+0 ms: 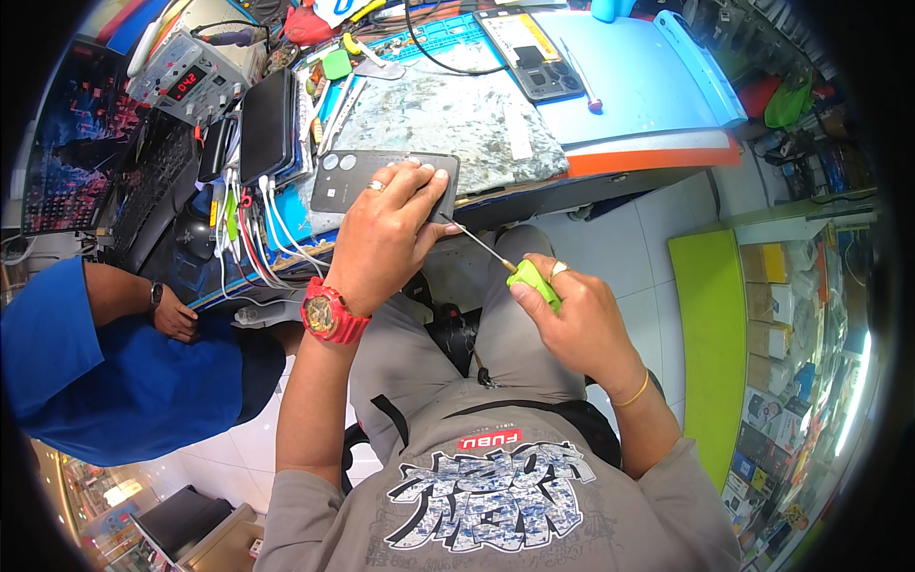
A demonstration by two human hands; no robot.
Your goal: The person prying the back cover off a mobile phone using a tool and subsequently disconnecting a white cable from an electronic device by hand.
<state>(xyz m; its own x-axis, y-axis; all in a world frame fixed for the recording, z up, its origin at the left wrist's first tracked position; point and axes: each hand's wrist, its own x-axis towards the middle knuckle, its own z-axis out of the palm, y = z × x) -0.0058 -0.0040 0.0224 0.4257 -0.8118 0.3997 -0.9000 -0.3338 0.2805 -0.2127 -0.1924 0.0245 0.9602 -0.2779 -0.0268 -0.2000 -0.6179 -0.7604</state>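
Note:
My left hand (386, 238) grips a dark grey phone back panel (338, 191) with round camera openings, held at the front edge of the stained pale work mat (410, 110). The fingers press over its right part. My right hand (581, 315) is closed around the green handle (529, 278) of a thin metal-shafted tool (486, 248). The tool's tip reaches the panel's lower right corner beside my left thumb; whether it touches is hard to tell.
Phones (267, 124), cables (276, 229), a power supply (176, 86) and a laptop (143, 181) crowd the left. An opened phone (529, 62) lies by a blue mat (643, 95). A person in blue (143, 362) is at my left. A green-topped display counter (705, 334) stands right.

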